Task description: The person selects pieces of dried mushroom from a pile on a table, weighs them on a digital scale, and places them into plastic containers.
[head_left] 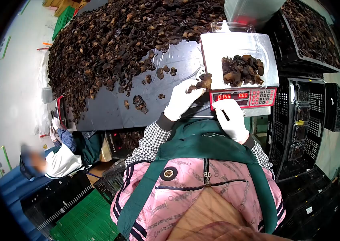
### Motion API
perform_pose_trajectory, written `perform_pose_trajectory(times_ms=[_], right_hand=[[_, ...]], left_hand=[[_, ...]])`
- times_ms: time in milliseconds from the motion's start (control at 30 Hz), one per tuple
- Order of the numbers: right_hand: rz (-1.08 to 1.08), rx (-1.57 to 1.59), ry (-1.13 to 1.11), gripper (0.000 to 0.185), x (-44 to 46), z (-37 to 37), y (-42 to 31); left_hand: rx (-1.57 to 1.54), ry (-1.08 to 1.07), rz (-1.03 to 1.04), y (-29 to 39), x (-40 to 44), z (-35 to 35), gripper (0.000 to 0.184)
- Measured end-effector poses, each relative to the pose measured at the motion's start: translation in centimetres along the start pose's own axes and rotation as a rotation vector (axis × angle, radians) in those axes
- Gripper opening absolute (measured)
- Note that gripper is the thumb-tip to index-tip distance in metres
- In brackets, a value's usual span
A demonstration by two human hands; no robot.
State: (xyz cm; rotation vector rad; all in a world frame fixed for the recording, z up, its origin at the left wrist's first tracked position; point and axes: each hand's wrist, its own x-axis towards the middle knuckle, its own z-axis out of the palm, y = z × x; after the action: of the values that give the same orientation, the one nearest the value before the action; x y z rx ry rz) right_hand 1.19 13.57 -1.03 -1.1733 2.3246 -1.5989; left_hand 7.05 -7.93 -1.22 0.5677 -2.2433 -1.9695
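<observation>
My left hand (182, 99), in a white glove, pinches a brown wood ear mushroom (205, 81) by the left front corner of the digital scale (240, 46). A pile of wood ear mushrooms (243, 71) lies in a clear plastic tray (258, 85) on the scale's platform. The red display (223, 97) reads 0.155 on the left and 0.00 beside it. My right hand (232, 120), also gloved in white, is in front of the display with its fingers curled together; whether anything is between them is hidden.
A large heap of wood ear mushrooms (109, 52) covers much of the dark table (174, 86). Black crates stand at right, one holding mushrooms (308, 30), another holding clear trays (300, 114). At left, another person (63, 158) works at the table's end. A green crate (85, 219) lies below.
</observation>
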Motion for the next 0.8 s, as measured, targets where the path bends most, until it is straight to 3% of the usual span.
perform_pose_trajectory(times_ms=[100, 200, 433, 467, 500, 567, 700, 800], right_hand=[[0.002, 0.004, 0.015, 0.017, -0.1, -0.3, 0.0], [-0.021, -0.007, 0.034, 0.016, -0.3, -0.5, 0.2], [0.083, 0.025, 0.161, 0.015, -0.6, -2.0, 0.0], [0.107, 0.053, 0.162, 0.016, -0.5, -2.2, -0.1], [0.142, 0.072, 0.168, 0.017, -0.7, -2.3, -0.2], [0.237, 0.081, 0.120, 0.015, -1.0, -2.2, -0.4], [0.262, 0.097, 0.021, 0.012, -1.1, -1.2, 0.1], [0.242, 0.139, -0.044, 0.011, -0.6, -0.4, 0.3]], left_hand=[[0.084, 0.028, 0.099, 1.1, 0.4, 0.8, 0.026], [0.216, 0.051, 0.345, 2.4, 1.9, 2.0, 0.028], [0.096, -0.140, 0.091, 4.8, 2.4, 3.6, 0.028], [0.247, -0.168, 0.146, 5.1, 1.9, 3.0, 0.030], [0.298, -0.208, 0.043, 5.3, 1.3, 2.3, 0.030], [0.238, -0.212, 0.068, 3.1, -0.4, 0.5, 0.029], [0.414, -0.243, -0.095, 0.2, -5.9, -6.4, 0.029], [0.719, -0.225, -0.256, -2.7, -11.9, -12.0, 0.034]])
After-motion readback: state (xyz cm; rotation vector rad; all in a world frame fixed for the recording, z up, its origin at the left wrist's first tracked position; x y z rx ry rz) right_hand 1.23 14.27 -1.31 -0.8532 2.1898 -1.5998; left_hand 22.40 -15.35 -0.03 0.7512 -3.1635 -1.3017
